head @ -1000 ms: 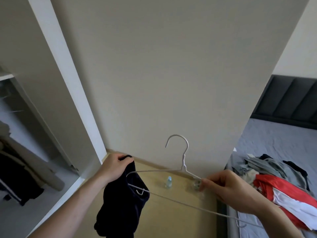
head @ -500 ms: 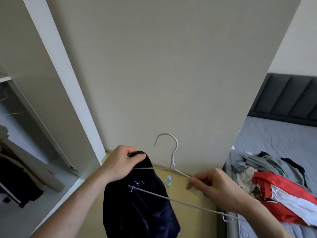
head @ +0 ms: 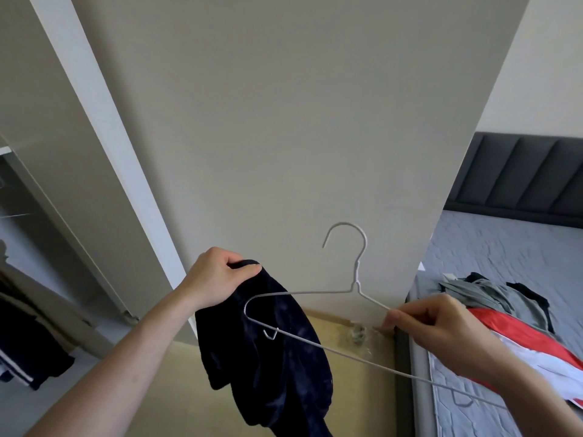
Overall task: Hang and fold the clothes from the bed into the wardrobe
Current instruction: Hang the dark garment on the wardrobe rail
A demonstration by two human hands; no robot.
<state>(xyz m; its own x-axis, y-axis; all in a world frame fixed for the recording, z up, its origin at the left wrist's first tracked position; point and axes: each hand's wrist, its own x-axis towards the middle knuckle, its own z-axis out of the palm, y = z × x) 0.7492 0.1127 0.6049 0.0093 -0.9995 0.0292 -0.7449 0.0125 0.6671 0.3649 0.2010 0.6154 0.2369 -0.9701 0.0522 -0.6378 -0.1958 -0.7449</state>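
Observation:
My left hand [head: 217,280] grips the top of a dark navy garment [head: 277,367], which hangs down in front of the wardrobe door. My right hand [head: 438,332] pinches the right shoulder wire of a white wire hanger [head: 356,279], hook up. The hanger's left end lies across the front of the garment. On the bed [head: 504,247] at the right lies a pile of clothes [head: 498,298], grey, black, red and white.
An open wardrobe section [head: 28,294] at the left holds hanging dark and beige clothes. A tall beige wardrobe door [head: 284,137] fills the middle. The wooden floor [head: 347,389] shows below, with a small clear object [head: 358,332] beside the bed frame.
The view shifted left. The hanger rose and moved right, its left end now across the garment. My left hand kept hold of the garment and lifted a little.

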